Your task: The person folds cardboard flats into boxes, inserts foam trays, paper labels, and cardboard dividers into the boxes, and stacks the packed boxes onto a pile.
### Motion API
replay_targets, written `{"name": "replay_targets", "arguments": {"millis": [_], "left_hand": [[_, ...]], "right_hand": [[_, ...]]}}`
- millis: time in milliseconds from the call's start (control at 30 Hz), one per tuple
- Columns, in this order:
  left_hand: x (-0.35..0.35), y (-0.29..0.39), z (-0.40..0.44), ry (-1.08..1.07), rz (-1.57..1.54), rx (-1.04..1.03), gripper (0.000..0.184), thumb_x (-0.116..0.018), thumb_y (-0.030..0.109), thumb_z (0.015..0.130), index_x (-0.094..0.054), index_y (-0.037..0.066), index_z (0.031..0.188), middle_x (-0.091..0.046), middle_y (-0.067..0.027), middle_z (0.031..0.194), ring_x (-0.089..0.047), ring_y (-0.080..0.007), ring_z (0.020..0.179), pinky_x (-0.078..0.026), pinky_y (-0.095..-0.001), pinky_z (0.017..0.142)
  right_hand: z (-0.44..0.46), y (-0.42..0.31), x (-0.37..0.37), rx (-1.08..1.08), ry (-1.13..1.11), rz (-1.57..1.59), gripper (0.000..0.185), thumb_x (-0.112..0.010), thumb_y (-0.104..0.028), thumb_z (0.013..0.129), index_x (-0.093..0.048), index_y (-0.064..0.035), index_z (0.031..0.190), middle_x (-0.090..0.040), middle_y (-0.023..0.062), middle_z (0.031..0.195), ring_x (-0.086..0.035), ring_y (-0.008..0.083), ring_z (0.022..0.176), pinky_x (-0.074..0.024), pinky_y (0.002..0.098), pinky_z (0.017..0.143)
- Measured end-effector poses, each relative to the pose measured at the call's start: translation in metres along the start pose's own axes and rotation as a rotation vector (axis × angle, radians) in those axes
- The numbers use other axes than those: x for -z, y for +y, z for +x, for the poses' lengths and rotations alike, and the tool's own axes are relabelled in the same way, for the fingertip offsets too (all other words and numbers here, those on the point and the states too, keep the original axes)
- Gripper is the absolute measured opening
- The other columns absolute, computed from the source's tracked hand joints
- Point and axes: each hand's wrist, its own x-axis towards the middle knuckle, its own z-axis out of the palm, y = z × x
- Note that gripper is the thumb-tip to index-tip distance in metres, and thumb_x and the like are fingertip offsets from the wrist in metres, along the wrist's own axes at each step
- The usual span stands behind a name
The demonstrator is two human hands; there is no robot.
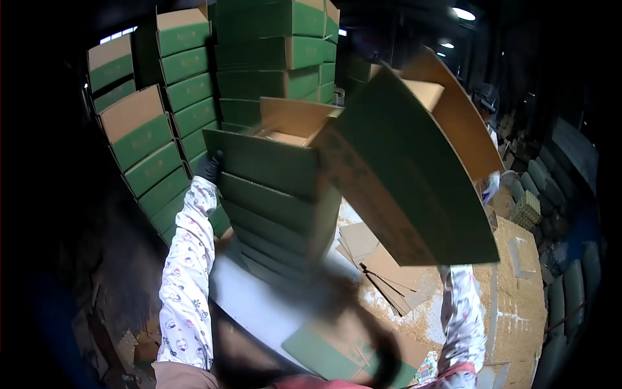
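Note:
A green and brown cardboard box (408, 175), open at its flaps, is tilted in the air on the right. My right forearm reaches up to its lower edge; my right hand is hidden behind it, and the box seems held there. My left hand (208, 167), in a dark glove, is closed at the left edge of the top box (259, 155) of a stack. That top box has its flaps up. Lower boxes in this stack (272, 223) are blurred. The stack stands on a pale surface (243, 292).
Tall stacks of green boxes (188, 71) rise at the left and behind. Flat cardboard pieces (389, 272) lie among sawdust-like crumbs. A green flattened piece (343, 350) is nearest me. At right are egg-tray-like stacks (526, 211) and another person's gloved hand (491, 187).

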Motion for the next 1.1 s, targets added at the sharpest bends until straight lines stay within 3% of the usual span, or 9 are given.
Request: {"name": "replay_targets", "arguments": {"millis": [233, 300, 600, 700, 800, 833, 933, 1033, 1100], "left_hand": [[-0.001, -0.026, 0.013, -0.142, 0.156, 0.080, 0.023, -0.050, 0.016, 0.081, -0.053, 0.000, 0.097, -0.056, -0.0109, 0.096, -0.052, -0.0204, 0.084, -0.039, -0.0295, 0.077], [0.003, -0.030, 0.010, -0.146, 0.173, 0.070, 0.023, -0.051, 0.016, 0.080, -0.053, 0.000, 0.097, -0.056, -0.0110, 0.095, -0.052, -0.0205, 0.083, -0.040, -0.0297, 0.077], [-0.026, -0.020, -0.085, 0.499, 0.202, -0.416, 0.020, -0.053, 0.009, 0.078, -0.051, -0.002, 0.095, -0.056, -0.0115, 0.090, -0.052, -0.0211, 0.081, -0.042, -0.0306, 0.073], [-0.024, -0.096, -0.212, 0.157, 0.220, -0.262, 0.015, -0.053, 0.005, 0.074, -0.053, 0.000, 0.089, -0.055, -0.0104, 0.088, -0.052, -0.0201, 0.081, -0.042, -0.0300, 0.074], [-0.061, -0.140, -0.336, -0.510, 0.698, -0.048, 0.041, -0.065, 0.022, 0.067, -0.052, 0.005, 0.103, -0.055, -0.0125, 0.097, -0.052, -0.0281, 0.090, -0.040, -0.0343, 0.082], [-0.061, -0.180, -0.372, -0.570, 0.683, 0.443, 0.047, -0.063, 0.026, 0.069, -0.048, 0.007, 0.109, -0.055, -0.0129, 0.102, -0.051, -0.0284, 0.096, -0.040, -0.0356, 0.083], [-0.085, -0.192, -0.417, -0.891, 1.074, 0.752, 0.048, -0.058, 0.039, 0.070, -0.048, 0.009, 0.105, -0.056, -0.0159, 0.098, -0.053, -0.0328, 0.091, -0.041, -0.0414, 0.078], [-0.082, -0.194, -0.423, -0.683, 0.984, 0.595, 0.046, -0.056, 0.041, 0.070, -0.049, 0.009, 0.102, -0.058, -0.0162, 0.088, -0.055, -0.0339, 0.082, -0.043, -0.0420, 0.071], [-0.081, -0.184, -0.417, -0.617, 0.891, 0.535, 0.043, -0.057, 0.036, 0.071, -0.050, 0.007, 0.101, -0.059, -0.0163, 0.084, -0.056, -0.0333, 0.079, -0.043, -0.0405, 0.070]], "right_hand": [[0.103, 0.066, -0.141, 0.754, -0.157, -1.203, 0.036, -0.040, -0.016, 0.080, -0.040, -0.0073, 0.114, -0.044, 0.0185, 0.113, -0.043, 0.0317, 0.104, -0.0370, 0.0367, 0.087], [0.114, 0.102, -0.174, 0.905, -0.018, -0.729, 0.037, -0.043, -0.022, 0.081, -0.041, -0.0063, 0.114, -0.046, 0.0150, 0.112, -0.044, 0.0292, 0.104, -0.0359, 0.0361, 0.088], [-0.005, 0.154, -0.066, 0.237, -0.342, -0.629, 0.040, -0.050, -0.021, 0.081, -0.041, -0.0096, 0.119, -0.044, 0.0139, 0.118, -0.045, 0.0272, 0.107, -0.0367, 0.0324, 0.087], [-0.118, 0.176, 0.074, 0.050, -0.199, -0.927, 0.039, -0.054, -0.021, 0.079, -0.046, -0.0061, 0.114, -0.046, 0.0137, 0.116, -0.043, 0.0263, 0.109, -0.0354, 0.0317, 0.090], [-0.263, 0.192, 0.229, -0.625, 0.668, -1.245, 0.038, -0.049, -0.024, 0.079, -0.045, -0.0029, 0.110, -0.052, 0.0170, 0.105, -0.049, 0.0324, 0.097, -0.0389, 0.0361, 0.083], [-0.316, 0.200, 0.263, -0.697, 0.395, -1.459, 0.042, -0.049, -0.025, 0.077, -0.043, -0.0013, 0.112, -0.050, 0.0190, 0.107, -0.047, 0.0334, 0.100, -0.0370, 0.0362, 0.086], [-0.381, 0.194, 0.234, -0.725, 0.661, -1.442, 0.054, -0.048, -0.029, 0.070, -0.039, 0.0015, 0.113, -0.039, 0.0249, 0.117, -0.037, 0.0375, 0.109, -0.0287, 0.0359, 0.092], [-0.394, 0.202, 0.248, -0.658, 0.781, -1.007, 0.052, -0.050, -0.026, 0.071, -0.039, 0.0007, 0.114, -0.040, 0.0251, 0.116, -0.038, 0.0376, 0.107, -0.0319, 0.0354, 0.090], [-0.391, 0.178, 0.241, -0.589, 0.442, -1.474, 0.042, -0.051, -0.023, 0.075, -0.045, 0.0014, 0.108, -0.046, 0.0231, 0.110, -0.044, 0.0364, 0.101, -0.0350, 0.0338, 0.088]]}}
